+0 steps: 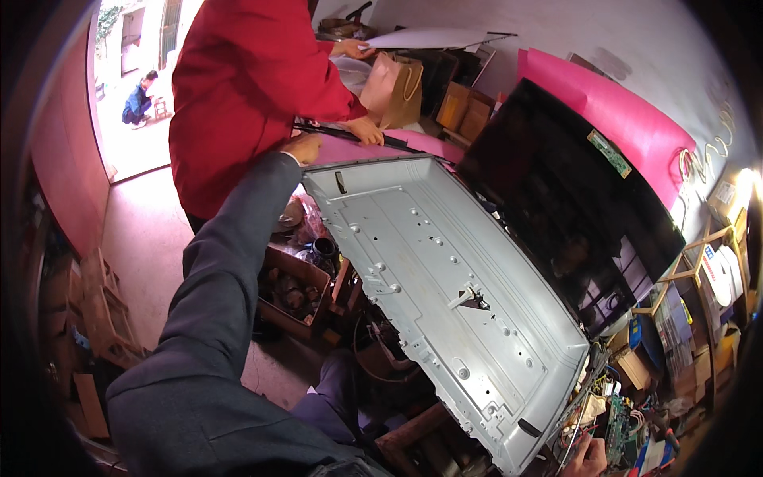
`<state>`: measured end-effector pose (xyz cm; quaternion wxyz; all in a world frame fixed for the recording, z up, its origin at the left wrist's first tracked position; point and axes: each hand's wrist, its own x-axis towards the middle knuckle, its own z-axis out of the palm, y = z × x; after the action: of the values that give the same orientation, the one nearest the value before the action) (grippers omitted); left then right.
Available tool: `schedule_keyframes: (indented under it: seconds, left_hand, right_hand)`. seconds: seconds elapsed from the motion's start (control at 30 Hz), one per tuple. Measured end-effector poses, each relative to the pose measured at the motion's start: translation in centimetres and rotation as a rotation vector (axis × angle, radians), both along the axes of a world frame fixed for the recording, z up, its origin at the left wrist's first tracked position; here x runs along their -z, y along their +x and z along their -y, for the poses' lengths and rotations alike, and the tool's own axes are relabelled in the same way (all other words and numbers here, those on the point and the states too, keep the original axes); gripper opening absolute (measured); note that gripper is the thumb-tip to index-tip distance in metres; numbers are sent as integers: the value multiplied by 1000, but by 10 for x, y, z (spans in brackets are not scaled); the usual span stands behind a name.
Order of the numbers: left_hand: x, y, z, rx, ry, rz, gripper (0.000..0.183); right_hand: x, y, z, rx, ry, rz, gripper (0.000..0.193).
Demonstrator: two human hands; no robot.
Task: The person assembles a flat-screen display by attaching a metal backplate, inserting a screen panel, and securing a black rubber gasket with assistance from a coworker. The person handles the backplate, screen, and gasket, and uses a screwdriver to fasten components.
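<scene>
A large grey metal back panel (413,254), like that of a flat television, slants across the middle, its stamped inner side up. My left hand (304,149) reaches far out to its far left corner, fingers curled at the edge; the fingertips are partly hidden. Close to its near right corner, my right hand (586,457) shows at the lower rim with its fingers bent together. What it holds is too small to tell. Just beyond the panel, a person in a red jacket (238,95) has one hand (364,129) on a long black strip (397,144).
A dark glossy screen (556,199) with a small green circuit board (610,153) leans right of the panel. Pink sheeting (628,111) lies behind it. Wires and boards (620,421) crowd the near right. A rusty box (294,290) sits below left. Another person (137,102) crouches outside the doorway.
</scene>
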<state>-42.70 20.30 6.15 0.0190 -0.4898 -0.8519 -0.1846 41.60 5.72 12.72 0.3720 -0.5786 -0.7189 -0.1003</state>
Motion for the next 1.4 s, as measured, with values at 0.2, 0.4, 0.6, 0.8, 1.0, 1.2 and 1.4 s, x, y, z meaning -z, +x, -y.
schedule_keyframes:
  seconds: [0.2, 0.4, 0.6, 0.8, 1.0, 1.2, 1.4]
  left_hand:
    - [-9, 11, 1, -61, 14, 44, 42]
    - [18, -13, -3, -16, 77, 0, 39]
    - [19, -11, 1, -7, 101, 37, 42]
    - [12, -4, 6, 4, 168, 105, 45]
    - [14, -2, 1, 20, 179, 102, 46]
    - [13, 5, 3, 180, 361, 126, 50]
    - [-29, 121, 21, 440, 273, 222, 60]
  right_hand:
    - [-5, -8, -2, 15, 32, 19, 24]
    - [-5, -8, -8, -27, 53, 56, 25]
    - [-4, -6, -9, -67, 68, 144, 18]
    - [-4, -2, -8, -61, 33, 162, 15]
    - [-3, -3, -13, -102, 69, 180, 20]
    - [-12, -16, -24, -195, 54, 206, 30]
    - [-31, -30, -25, -187, -70, 137, 24]
